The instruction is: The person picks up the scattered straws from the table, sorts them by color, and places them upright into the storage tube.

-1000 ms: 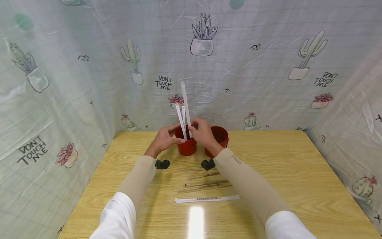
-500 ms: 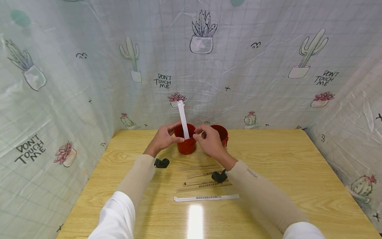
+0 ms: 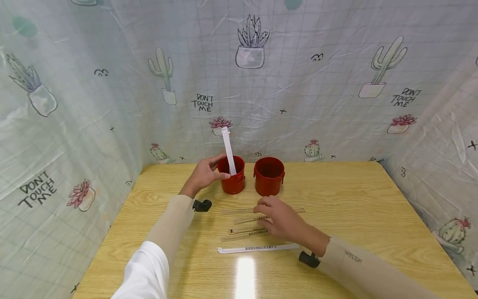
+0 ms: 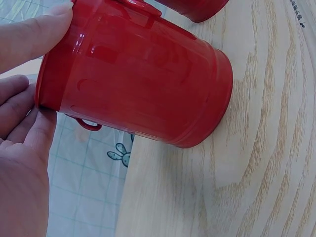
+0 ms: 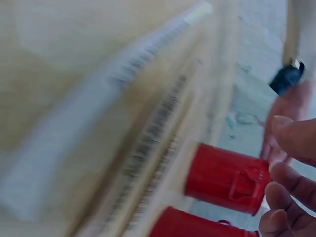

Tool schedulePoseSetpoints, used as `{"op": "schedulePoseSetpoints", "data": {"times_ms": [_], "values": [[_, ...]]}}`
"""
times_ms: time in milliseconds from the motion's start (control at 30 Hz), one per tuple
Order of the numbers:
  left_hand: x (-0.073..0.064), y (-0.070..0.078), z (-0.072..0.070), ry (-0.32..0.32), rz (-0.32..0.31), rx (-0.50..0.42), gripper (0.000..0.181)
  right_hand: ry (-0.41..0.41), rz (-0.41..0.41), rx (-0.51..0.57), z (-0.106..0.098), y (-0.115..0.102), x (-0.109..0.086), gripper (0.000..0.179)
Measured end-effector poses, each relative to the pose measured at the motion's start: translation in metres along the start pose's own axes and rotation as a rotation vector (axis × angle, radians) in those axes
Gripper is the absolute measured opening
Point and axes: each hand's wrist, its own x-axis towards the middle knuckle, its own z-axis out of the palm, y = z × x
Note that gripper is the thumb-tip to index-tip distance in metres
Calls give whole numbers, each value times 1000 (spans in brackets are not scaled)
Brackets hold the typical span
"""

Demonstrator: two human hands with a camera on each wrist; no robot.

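My left hand (image 3: 203,174) grips the rim of the left red bucket (image 3: 233,185), thumb at the front and fingers behind; the left wrist view shows that rim between thumb and fingertips. White paper-wrapped straws (image 3: 228,149) lean out of this bucket, close together, tilted left. My right hand (image 3: 281,220) hovers over the brown-wrapped straws (image 3: 242,238) on the table, fingers loosely bent, with nothing between them. It covers part of several of these straws. Nearest the front lies a white-wrapped straw (image 3: 257,248) with printed lettering, also blurred in the right wrist view.
A second red bucket (image 3: 269,187) with side handles stands just right of the first. Behind both hangs a curtain (image 3: 280,137) printed with cacti, which also encloses the sides of the wooden table (image 3: 354,207).
My right hand first lowered a white straw into the left bucket and let it go. It then came back toward me and right, over the brown straws. The left hand stayed on the rim.
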Motion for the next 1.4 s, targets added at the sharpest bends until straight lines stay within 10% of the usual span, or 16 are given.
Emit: {"op": "schedulePoseSetpoints", "data": {"times_ms": [400, 1400], "values": [[0, 1, 1, -7, -24, 10, 74, -251, -71, -90, 12, 5, -51, 19], [-2, 4, 1, -2, -19, -13, 75, -464, -249, -415, 10, 5, -53, 17]]}}
